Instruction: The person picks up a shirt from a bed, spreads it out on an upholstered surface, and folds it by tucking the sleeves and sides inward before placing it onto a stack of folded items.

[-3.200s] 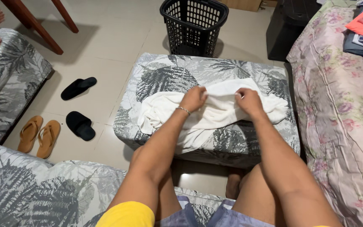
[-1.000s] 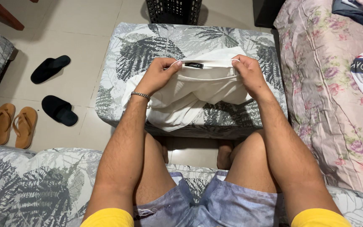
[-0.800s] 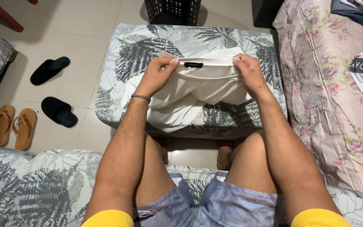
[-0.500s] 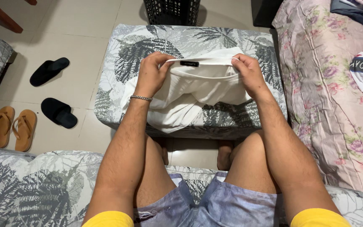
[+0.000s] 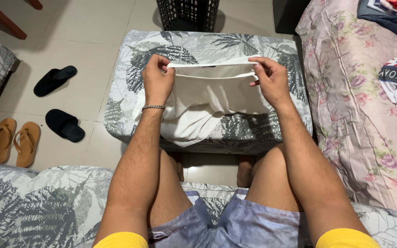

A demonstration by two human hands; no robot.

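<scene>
The leaf-printed ottoman (image 5: 198, 43) carries the white garment (image 5: 207, 98), whose soft, creased cloth spills over the near edge. Compared with half a second ago, the garment's top band is pulled straighter and wider, and the dark label no longer shows. The left hand (image 5: 157, 80) pinches the band's left end between thumb and fingers; the right hand (image 5: 269, 80) pinches the right end, so the band hangs taut above the ottoman's middle. The far edge lies bare up to the black slatted laundry basket (image 5: 188, 14). Left, black slippers (image 5: 58, 103) sit on smooth tile; right, a floral bedspread (image 5: 354, 115) runs close alongside.
</scene>
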